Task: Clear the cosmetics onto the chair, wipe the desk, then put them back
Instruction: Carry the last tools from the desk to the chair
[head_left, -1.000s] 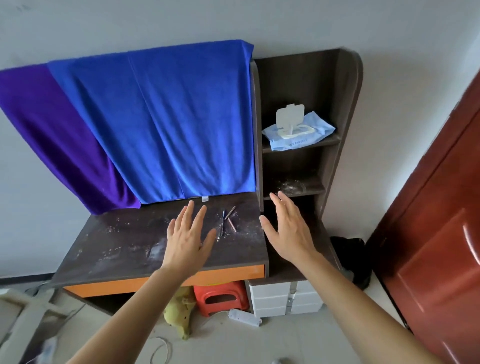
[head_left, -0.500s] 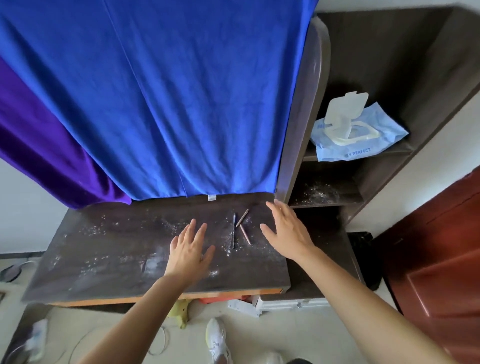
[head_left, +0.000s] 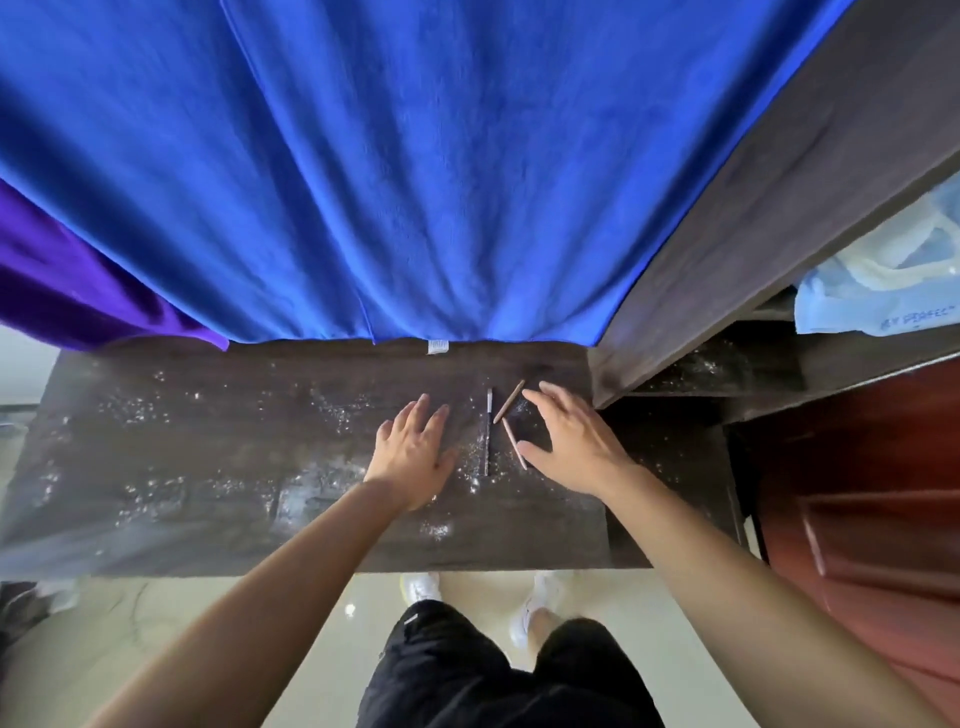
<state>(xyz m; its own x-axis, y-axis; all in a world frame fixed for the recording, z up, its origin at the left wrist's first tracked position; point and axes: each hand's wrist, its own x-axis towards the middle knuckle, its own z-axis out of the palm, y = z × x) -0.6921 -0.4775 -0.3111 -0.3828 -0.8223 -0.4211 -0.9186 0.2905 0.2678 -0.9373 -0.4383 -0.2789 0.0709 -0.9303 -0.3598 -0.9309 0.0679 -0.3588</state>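
Three slim cosmetic pencils are seen lying on the dark desk (head_left: 208, 467), which is dusted with white specks. The black pencil (head_left: 488, 431) is laid lengthwise, one end toward the desk's back edge. Just right of the black pencil two tan ones are found: the upper tan pencil (head_left: 509, 401) is slanted, its lower tip near the black pencil, and the lower tan pencil (head_left: 514, 444) is angled away from it. Just left of the black pencil the left hand (head_left: 413, 452) is held flat, fingers straight and slightly spread, nothing gripped. Whether the desk is touched cannot be told. Right of the black pencil, beyond the tan pair, the right hand (head_left: 571, 447) is spread open with fingers gently bent and thumb tip close to the lower tan pencil — no pencil is pinched. Behind the black pencil a blue towel (head_left: 415, 182) is hung down to the desk's back edge.
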